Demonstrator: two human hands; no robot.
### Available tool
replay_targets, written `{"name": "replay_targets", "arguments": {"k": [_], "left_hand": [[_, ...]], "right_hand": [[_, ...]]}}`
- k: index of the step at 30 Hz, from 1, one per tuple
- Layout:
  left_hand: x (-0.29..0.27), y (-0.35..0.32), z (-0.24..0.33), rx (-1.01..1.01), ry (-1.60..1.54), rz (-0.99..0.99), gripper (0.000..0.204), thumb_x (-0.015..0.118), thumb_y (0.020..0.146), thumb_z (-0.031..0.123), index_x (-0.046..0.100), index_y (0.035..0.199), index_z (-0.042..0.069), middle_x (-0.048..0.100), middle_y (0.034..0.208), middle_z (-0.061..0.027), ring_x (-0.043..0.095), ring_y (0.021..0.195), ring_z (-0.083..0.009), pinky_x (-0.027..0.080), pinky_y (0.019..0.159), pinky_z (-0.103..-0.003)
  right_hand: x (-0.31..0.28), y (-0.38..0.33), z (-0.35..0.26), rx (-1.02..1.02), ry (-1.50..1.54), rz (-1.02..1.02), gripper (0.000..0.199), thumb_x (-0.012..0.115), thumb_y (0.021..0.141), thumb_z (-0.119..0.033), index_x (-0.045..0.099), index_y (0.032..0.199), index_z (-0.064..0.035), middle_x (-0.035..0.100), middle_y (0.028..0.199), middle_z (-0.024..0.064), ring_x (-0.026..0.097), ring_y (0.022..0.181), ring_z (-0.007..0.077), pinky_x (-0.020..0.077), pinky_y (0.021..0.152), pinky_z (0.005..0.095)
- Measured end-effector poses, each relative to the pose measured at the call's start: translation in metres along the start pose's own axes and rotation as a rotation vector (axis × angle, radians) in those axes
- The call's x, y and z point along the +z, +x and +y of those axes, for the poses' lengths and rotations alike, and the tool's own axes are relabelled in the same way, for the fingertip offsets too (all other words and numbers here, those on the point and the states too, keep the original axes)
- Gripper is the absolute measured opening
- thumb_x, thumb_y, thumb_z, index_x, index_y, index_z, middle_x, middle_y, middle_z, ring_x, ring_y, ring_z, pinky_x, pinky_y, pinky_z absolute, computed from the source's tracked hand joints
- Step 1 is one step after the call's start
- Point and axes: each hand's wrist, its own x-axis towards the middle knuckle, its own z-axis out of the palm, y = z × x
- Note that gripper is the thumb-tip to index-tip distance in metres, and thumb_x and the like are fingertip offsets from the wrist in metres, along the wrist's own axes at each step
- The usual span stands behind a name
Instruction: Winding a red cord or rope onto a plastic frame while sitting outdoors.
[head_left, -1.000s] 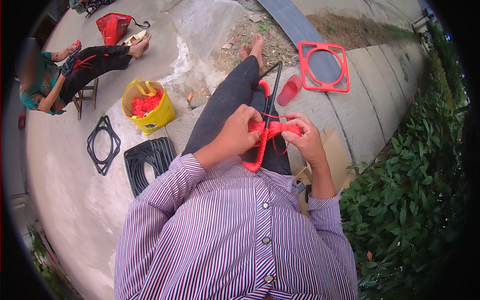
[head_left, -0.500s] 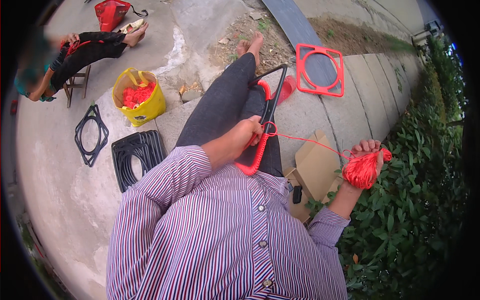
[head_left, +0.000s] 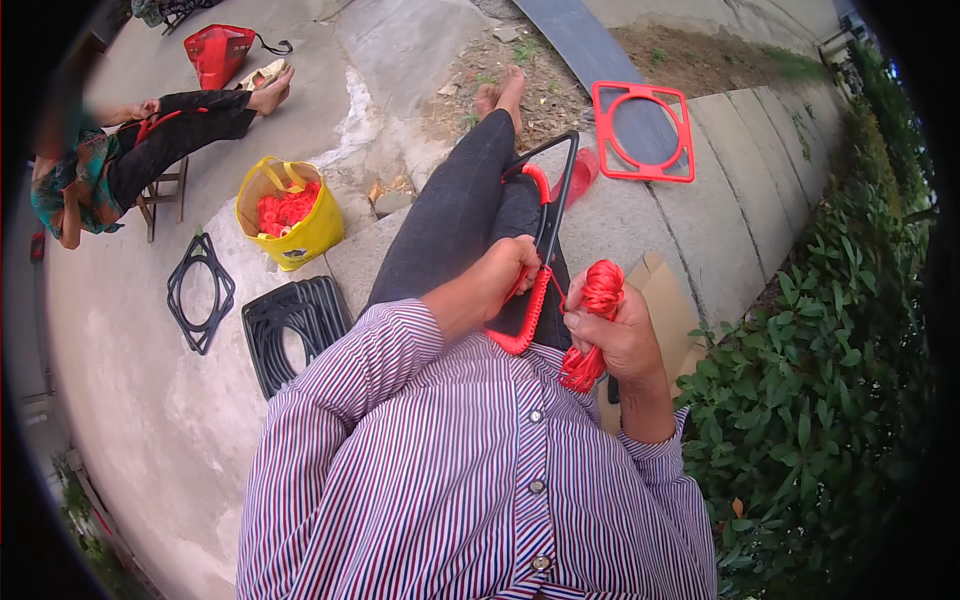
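Observation:
A black frame (head_left: 572,160) leans across my lap, its lower part and inner curve wrapped in tight coils of red cord. My left hand (head_left: 505,272) is closed on the frame's wrapped side. Close to its right, my right hand (head_left: 618,335) grips a bundle of red cord (head_left: 603,288), which sticks out above and below the fist. A short strand of the cord runs from the frame toward my right hand.
Left of my legs stand a yellow bucket (head_left: 322,238) of red cord, a stack of black frames (head_left: 265,340) and a single black frame (head_left: 178,285). A red-wrapped frame (head_left: 688,140) lies ahead right, cardboard (head_left: 665,300) below it. Another person (head_left: 95,185) sits far left; bushes (head_left: 800,400) line the right.
My right hand has come in from the far right to beside the frame, bringing the cord bundle. The long taut strand is now short. My left hand keeps its hold.

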Motion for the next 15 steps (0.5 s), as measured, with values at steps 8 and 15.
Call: {"name": "replay_targets", "arguments": {"k": [8, 15], "left_hand": [[0.024, -0.022, 0.007, 0.613, 0.55, 0.349, 0.049, 0.051, 0.069, 0.002, 0.05, 0.118, -0.003, 0.058, 0.1, -0.0095, 0.05, 0.104, -0.021, 0.038, 0.094, -0.032], [0.008, -0.037, 0.048, 0.626, 0.209, 0.279, 0.015, 0.065, 0.086, 0.004, 0.053, 0.096, 0.005, 0.05, 0.069, 0.005, 0.044, 0.062, -0.0004, 0.037, 0.057, -0.017]], "right_hand": [[0.001, -0.013, -0.049, -0.238, 0.326, -0.086, 0.038, 0.064, 0.072, -0.014, 0.037, 0.098, -0.0053, 0.053, 0.074, 0.0216, 0.051, 0.051, 0.0183, 0.0472, 0.05, 0.0284], [-0.045, 0.017, -0.031, -0.233, -0.145, -0.384, 0.032, 0.069, 0.071, -0.007, 0.053, 0.096, 0.0024, 0.057, 0.085, 0.0139, 0.057, 0.079, 0.0208, 0.0452, 0.071, 0.0293]]}}
